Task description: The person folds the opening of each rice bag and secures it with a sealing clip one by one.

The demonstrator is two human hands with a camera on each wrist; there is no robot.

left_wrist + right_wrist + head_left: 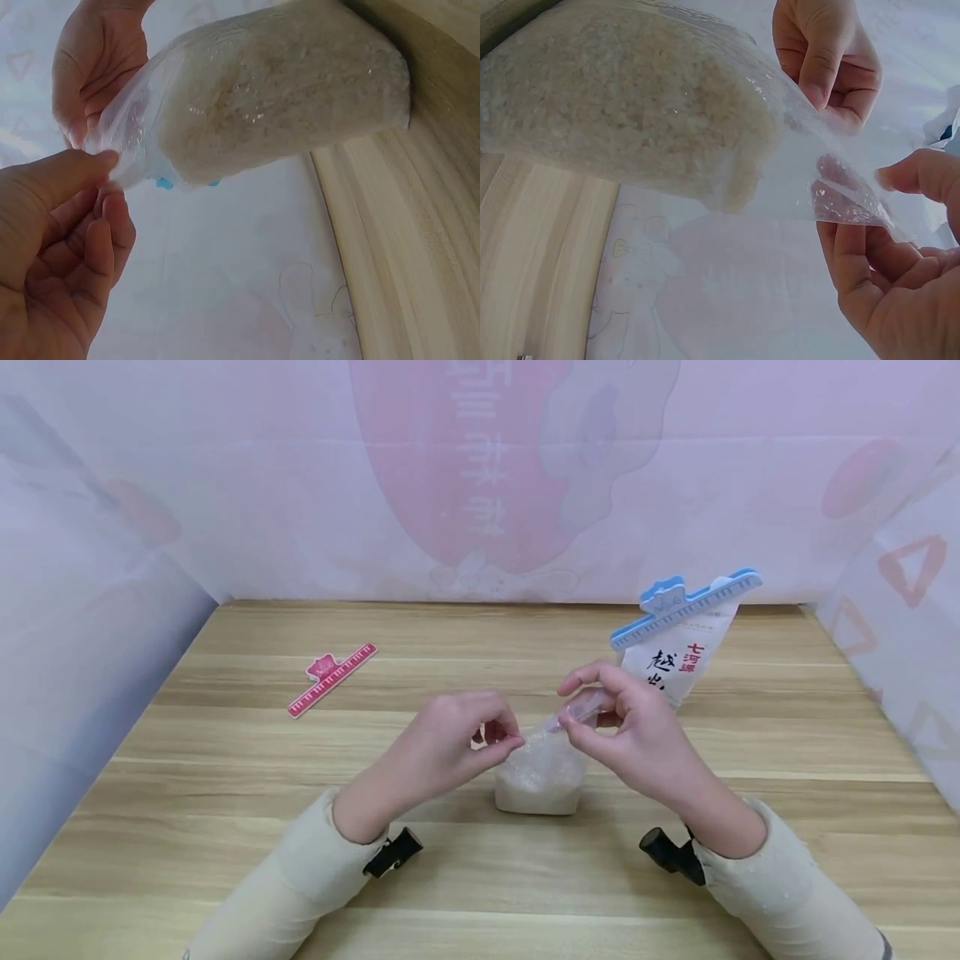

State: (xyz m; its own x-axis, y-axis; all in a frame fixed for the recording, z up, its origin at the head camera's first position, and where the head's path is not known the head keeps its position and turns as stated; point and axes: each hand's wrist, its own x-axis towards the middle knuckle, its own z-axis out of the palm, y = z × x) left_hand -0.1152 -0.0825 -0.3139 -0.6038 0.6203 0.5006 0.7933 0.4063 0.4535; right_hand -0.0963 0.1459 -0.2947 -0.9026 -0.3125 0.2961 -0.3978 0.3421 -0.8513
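Note:
A clear plastic bag of rice [538, 781] stands on the table between both hands, its loose top drawn up and to the right. My left hand [450, 739] pinches one corner of the bag's top between thumb and fingertips; the left wrist view shows this left hand [64, 232] close up. At the other top corner is my right hand [637, 731], its curled fingers behind the clear film. In the right wrist view the right hand's thumb [919, 176] stands a little off the film. The rice [645, 105] fills the bag's lower part.
A red bag clip [332, 681] lies on the table at the left. Behind the right hand stands a white printed bag [686, 652] with a blue clip [682, 608] across its top. Printed cloth walls [285, 527] enclose the wooden table [225, 810].

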